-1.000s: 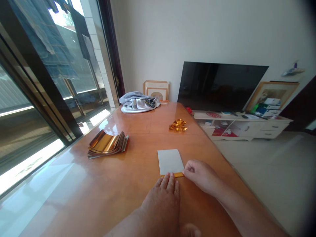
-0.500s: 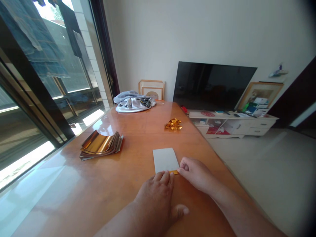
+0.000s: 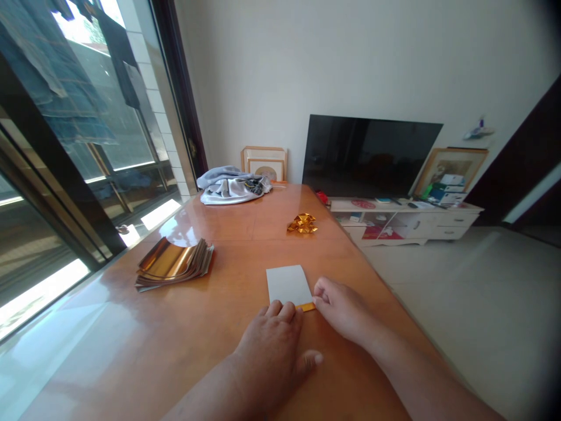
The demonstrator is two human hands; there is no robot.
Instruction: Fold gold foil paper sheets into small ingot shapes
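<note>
A sheet of paper (image 3: 288, 285) lies on the wooden table, white side up, with a narrow gold strip (image 3: 305, 307) along its near edge. My left hand (image 3: 268, 345) rests flat on that near edge, its fingertips on the paper and its thumb spread to the right. My right hand (image 3: 342, 310) has its fingertips pinched at the sheet's near right corner, against the end of the gold strip. The hand hides part of the strip.
A stack of gold foil sheets (image 3: 173, 264) lies to the left on the orange wooden table (image 3: 131, 316). Farther off are a crumpled gold foil piece (image 3: 302, 223) and a grey cloth (image 3: 230, 190). Glass doors run along the left; a TV stands behind.
My left hand has slid onto the sheet's near edge and now covers more of the gold strip. Its thumb has swung outward. The whole scene has shifted left in view.
</note>
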